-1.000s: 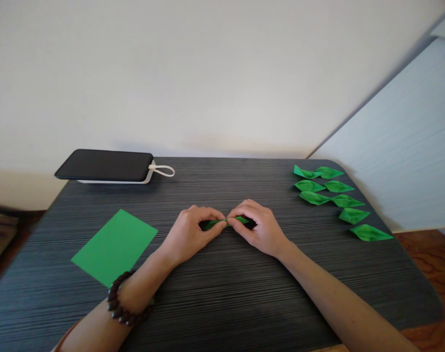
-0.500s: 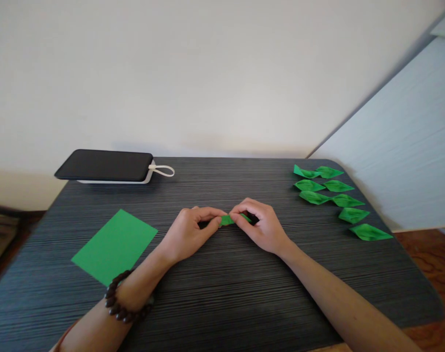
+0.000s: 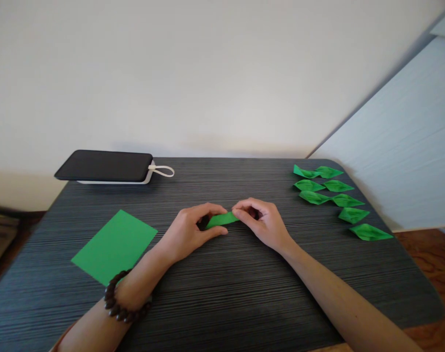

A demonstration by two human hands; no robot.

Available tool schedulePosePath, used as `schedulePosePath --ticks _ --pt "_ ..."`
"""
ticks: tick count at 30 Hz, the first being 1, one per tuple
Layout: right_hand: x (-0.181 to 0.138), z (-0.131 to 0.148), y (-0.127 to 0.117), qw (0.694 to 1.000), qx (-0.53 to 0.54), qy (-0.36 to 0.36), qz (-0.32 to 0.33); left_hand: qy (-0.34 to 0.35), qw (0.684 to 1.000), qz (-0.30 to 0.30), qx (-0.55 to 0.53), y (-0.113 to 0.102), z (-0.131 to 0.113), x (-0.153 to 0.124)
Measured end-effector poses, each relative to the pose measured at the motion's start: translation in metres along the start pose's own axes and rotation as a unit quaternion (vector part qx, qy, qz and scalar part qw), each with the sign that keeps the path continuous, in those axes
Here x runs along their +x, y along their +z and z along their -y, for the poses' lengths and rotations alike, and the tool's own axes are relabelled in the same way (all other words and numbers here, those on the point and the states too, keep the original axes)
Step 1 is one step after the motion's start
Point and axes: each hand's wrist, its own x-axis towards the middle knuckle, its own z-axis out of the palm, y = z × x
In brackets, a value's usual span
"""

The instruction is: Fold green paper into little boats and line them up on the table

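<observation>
Low over the table [image 3: 222, 293], the left hand [image 3: 187, 232] and right hand [image 3: 264, 222] each pinch one end of a narrow green paper strip [image 3: 222, 219] held between them. If they pull unevenly, the thin strip could tear or its creases spring open. A wide sweep of the right arm could scatter the folded paper leaves [image 3: 334, 198] farther back.

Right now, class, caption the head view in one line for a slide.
Left hand and right hand pinch a folded green paper at the dark table; green sheet left, folded green pieces right.

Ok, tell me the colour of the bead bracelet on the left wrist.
Dark brown: the bracelet shows best in the head view, the only one here.
</observation>
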Motion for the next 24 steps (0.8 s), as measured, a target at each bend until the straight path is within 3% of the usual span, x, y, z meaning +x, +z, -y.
schedulePosePath --ticks 4,10,16,24 --pt "0.0005 0.0031 -0.0009 0.999 -0.026 -0.026 0.011 0.025 1.0 -0.004 0.007 0.0004 -0.0002 0.0002" --pt "0.0005 0.0062 -0.0009 0.995 -0.035 -0.081 0.043 -0.002 0.999 -0.038 -0.023 0.0021 -0.0017 0.0008" --pt "0.0006 0.0043 0.0008 0.995 -0.065 -0.071 0.035 -0.021 0.999 -0.03 -0.022 0.0013 -0.0028 0.0004" --pt "-0.0001 0.0042 0.0016 0.994 -0.061 -0.08 0.035 0.005 0.999 -0.038 -0.015 0.0021 -0.0021 0.0004"
